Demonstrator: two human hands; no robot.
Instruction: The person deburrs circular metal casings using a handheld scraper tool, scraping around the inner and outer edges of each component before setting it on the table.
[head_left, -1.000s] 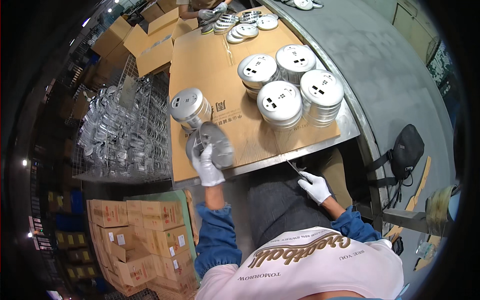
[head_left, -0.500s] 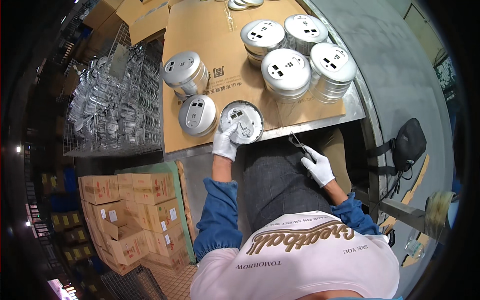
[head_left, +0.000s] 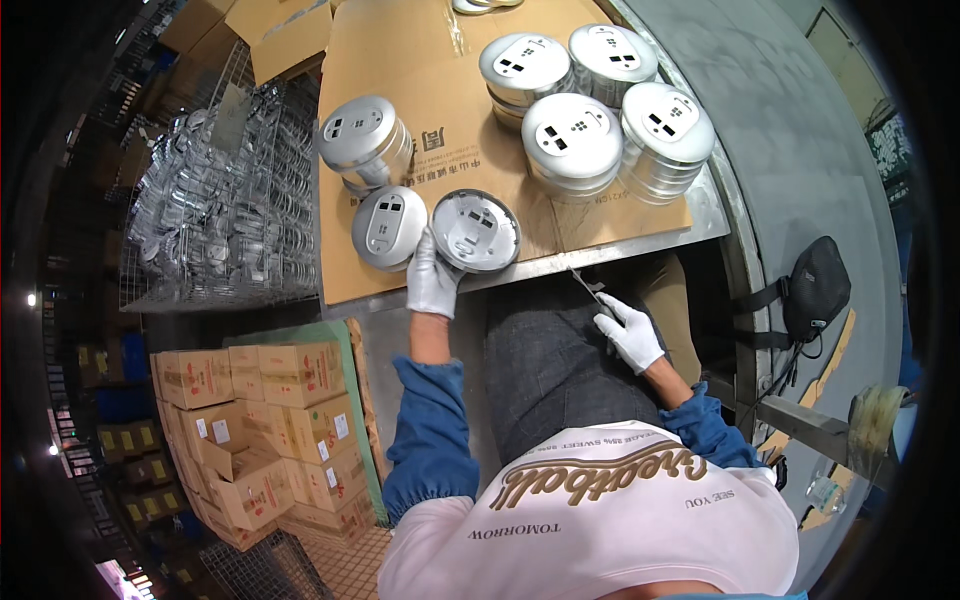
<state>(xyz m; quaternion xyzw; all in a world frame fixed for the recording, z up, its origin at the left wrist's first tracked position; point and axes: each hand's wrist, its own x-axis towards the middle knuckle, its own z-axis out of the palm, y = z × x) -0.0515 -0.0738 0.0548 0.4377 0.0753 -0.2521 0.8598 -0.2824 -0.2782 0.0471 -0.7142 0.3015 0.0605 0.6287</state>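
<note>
My gloved left hand [head_left: 432,282] grips the lower left rim of a round cast-metal housing [head_left: 470,242]. Its hollow inner side faces up, tilted, at the table's near edge. In my gloved right hand [head_left: 633,337], resting over my lap, is a slim metal hand tool [head_left: 584,284] pointing up and left; its exact kind is not clear. Just left of the held piece lies a short stack of silver round housings [head_left: 389,228], outer faces up. Behind it rises a taller, leaning stack [head_left: 362,135]. Several more stacks [head_left: 572,142] stand at the right of the cardboard.
A cardboard sheet [head_left: 440,110] covers the metal-edged table [head_left: 600,255]. Left of it stands a wire cage [head_left: 215,215] full of metal parts. Stacked cartons [head_left: 300,375] sit on the lower left floor. A black pouch [head_left: 818,290] hangs at the right.
My left hand has moved slightly left and tipped the housing, so its near edge shows. The right hand with the tool has shifted slightly left and down.
</note>
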